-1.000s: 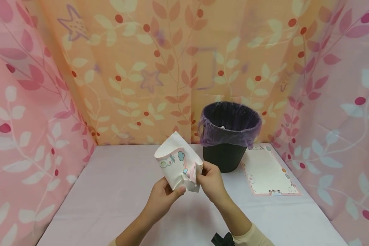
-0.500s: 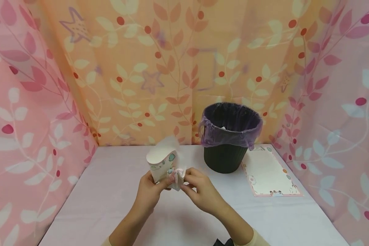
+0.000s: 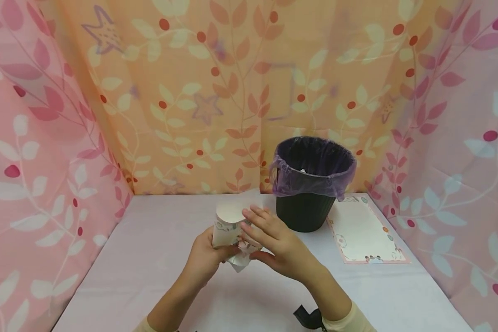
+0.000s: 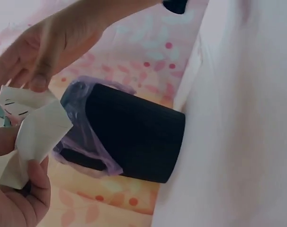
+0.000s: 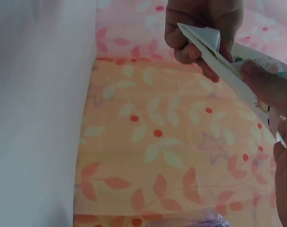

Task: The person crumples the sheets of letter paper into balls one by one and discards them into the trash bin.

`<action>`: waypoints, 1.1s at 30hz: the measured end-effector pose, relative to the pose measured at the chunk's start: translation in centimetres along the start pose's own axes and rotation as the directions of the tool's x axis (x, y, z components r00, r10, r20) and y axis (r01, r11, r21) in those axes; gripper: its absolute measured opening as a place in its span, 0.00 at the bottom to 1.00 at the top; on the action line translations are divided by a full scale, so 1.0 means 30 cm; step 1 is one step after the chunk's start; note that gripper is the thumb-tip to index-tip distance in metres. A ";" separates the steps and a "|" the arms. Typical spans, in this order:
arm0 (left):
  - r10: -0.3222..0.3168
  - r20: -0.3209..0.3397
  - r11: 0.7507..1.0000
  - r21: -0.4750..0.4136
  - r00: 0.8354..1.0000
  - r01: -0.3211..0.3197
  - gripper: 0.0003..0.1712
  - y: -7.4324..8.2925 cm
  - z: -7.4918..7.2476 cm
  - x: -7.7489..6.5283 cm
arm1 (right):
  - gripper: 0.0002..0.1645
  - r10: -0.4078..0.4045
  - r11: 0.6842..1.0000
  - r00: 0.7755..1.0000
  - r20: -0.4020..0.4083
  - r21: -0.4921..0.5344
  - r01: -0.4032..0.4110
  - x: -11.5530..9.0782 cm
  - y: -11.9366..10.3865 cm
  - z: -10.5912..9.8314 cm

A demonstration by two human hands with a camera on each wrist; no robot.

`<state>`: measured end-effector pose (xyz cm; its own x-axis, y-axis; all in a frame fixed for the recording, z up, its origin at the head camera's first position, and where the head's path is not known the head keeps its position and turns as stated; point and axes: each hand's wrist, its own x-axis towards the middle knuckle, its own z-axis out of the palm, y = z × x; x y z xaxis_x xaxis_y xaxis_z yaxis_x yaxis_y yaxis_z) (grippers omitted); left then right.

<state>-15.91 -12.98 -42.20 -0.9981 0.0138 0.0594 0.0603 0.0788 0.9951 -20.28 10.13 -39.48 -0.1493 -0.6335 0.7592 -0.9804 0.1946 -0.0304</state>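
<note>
A folded sheet of white paper (image 3: pixel 225 234), printed with small coloured cartoon figures, is held above the middle of the table. My left hand (image 3: pixel 203 256) pinches its lower left part, thumb in front. My right hand (image 3: pixel 284 244) is at the paper's right side, its fingers extended over the upper front and the thumb lower down. Seen from the left wrist, a crumpled corner of the paper (image 4: pixel 44 130) sticks out between the hands. In the right wrist view, the right thumb (image 5: pixel 257 75) lies against the folded paper (image 5: pixel 224 71). Part of the print is covered by the fingers.
A black waste bin (image 3: pixel 305 212) with a purple liner (image 3: pixel 311 184) stands at the back right, a bit of white inside. Beside it lies a flat sheet with a decorated border (image 3: pixel 367 233). Patterned curtains (image 3: pixel 207 92) enclose the table (image 3: pixel 149 258). A black strap (image 3: pixel 309 318) shows by the right wrist.
The paper went left and lower, then back slightly right, tilting so its corner points down. My right hand released its pinch on the paper's right edge and spread its fingers across the front.
</note>
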 end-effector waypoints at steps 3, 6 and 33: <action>0.039 0.025 0.998 0.048 0.999 -0.040 0.31 0.001 0.004 -0.002 | 0.61 0.071 0.997 0.994 0.087 -0.026 -0.069 -0.008 0.013 -0.001; 0.100 0.064 0.990 0.095 0.993 -0.106 0.35 0.007 0.005 -0.007 | 0.62 0.161 0.987 0.977 0.138 -0.038 -0.157 -0.021 0.015 0.003; 0.375 0.001 0.919 0.127 0.927 -0.372 0.18 -0.062 0.040 -0.021 | 0.13 0.525 0.819 0.851 -0.024 0.287 -0.497 -0.059 -0.053 0.108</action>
<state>-15.40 -11.93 -44.19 -0.9025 0.0431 0.4284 0.4282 0.1940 0.8826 -18.87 8.51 -42.90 -0.6384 -0.4189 0.6457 -0.7656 0.2597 -0.5886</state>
